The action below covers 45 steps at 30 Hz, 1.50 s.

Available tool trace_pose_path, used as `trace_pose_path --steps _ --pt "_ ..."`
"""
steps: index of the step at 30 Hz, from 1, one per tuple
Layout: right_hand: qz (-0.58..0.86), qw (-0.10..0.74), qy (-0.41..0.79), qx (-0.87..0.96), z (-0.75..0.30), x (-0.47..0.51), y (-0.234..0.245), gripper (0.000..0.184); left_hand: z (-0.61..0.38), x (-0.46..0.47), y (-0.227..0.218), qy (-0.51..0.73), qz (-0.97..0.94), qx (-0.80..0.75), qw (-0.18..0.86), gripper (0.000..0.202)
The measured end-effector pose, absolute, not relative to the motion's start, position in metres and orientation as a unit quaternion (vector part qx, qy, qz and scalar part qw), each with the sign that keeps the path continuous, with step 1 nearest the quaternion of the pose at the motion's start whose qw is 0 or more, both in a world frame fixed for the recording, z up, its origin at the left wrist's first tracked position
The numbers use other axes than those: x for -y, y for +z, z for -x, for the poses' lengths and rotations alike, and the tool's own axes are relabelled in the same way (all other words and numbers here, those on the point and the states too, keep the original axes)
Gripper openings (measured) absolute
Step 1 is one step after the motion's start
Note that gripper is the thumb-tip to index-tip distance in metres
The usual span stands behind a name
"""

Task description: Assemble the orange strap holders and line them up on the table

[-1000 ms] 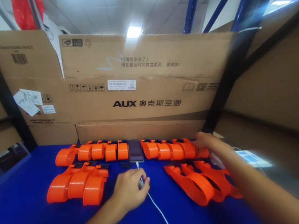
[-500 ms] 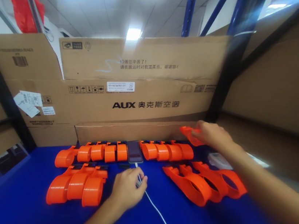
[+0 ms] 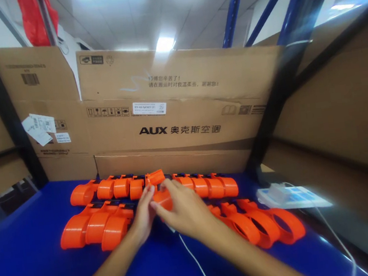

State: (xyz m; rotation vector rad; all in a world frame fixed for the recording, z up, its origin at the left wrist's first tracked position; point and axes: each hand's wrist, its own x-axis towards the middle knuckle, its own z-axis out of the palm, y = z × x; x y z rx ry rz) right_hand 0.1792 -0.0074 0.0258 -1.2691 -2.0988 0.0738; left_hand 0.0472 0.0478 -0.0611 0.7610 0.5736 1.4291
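My right hand is at the middle of the table, closed around an orange tape dispenser. My left hand meets it from the left, its fingers pressed against the same dispenser. Fingers hide part of this piece; an orange end stands up above them. Rows of similar orange dispensers flank the hands: several at the back left, several at the back right, a front-left group and a front-right group. Behind and below the hands, a white cable runs toward the table's front edge.
The blue tabletop carries everything. A cardboard wall with printed text closes off the back. At the right lies a white power strip with a plug and cord. Dark rack posts stand at both sides.
My right hand has come from the back right to the middle, bringing an orange dispenser. My left hand has left the white cable and moved up to the dispenser.
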Motion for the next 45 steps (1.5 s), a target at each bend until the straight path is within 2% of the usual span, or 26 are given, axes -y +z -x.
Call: trace_pose_path --steps 3,6,7,10,12,16,18,23,25,30,34,37,45 --pt "0.434 0.387 0.116 0.805 -0.171 -0.016 0.009 0.021 -0.042 -0.055 -0.06 0.69 -0.275 -0.272 0.611 0.036" --pt "0.46 0.428 0.166 0.76 -0.182 -0.045 0.002 0.023 -0.037 -0.061 -0.061 0.71 -0.272 -0.289 0.582 0.037" --pt "0.488 0.4 0.159 0.759 -0.188 -0.052 -0.001 0.023 -0.036 -0.062 -0.061 0.711 -0.279 -0.296 0.573 0.038" --pt "0.55 0.207 0.133 0.798 -0.201 -0.06 -0.009 0.018 -0.035 -0.063 -0.063 0.702 -0.306 -0.326 0.554 0.045" --pt "0.55 0.134 0.13 0.814 -0.204 -0.056 -0.016 0.02 -0.035 -0.063 -0.065 0.688 -0.326 -0.343 0.55 0.051" --pt "0.528 0.07 0.117 0.838 -0.201 -0.045 -0.027 0.016 -0.035 -0.066 -0.069 0.668 -0.357 -0.34 0.558 0.054" --pt "0.521 0.071 0.12 0.842 -0.199 -0.044 -0.03 0.013 -0.035 -0.066 -0.07 0.661 -0.363 -0.333 0.566 0.054" --pt "0.514 0.125 0.142 0.837 -0.202 -0.051 -0.036 0.007 -0.036 -0.064 -0.069 0.654 -0.368 -0.32 0.579 0.054" --pt "0.502 0.171 0.173 0.83 -0.207 -0.054 -0.039 0.01 -0.037 -0.064 -0.068 0.651 -0.368 -0.319 0.582 0.055" --pt "0.443 0.405 0.353 0.718 -0.224 -0.06 -0.041 0.03 -0.04 -0.062 -0.066 0.644 -0.373 -0.332 0.579 0.055" --pt "0.408 0.539 0.342 0.653 -0.229 -0.066 -0.036 0.038 -0.042 -0.061 -0.067 0.624 -0.381 -0.341 0.592 0.056" --pt "0.397 0.564 0.333 0.643 -0.227 -0.068 -0.036 0.036 -0.041 -0.061 -0.069 0.613 -0.389 -0.34 0.597 0.059" --pt "0.377 0.546 0.359 0.656 -0.223 -0.069 -0.045 0.033 -0.042 -0.06 -0.071 0.603 -0.403 -0.328 0.605 0.061"
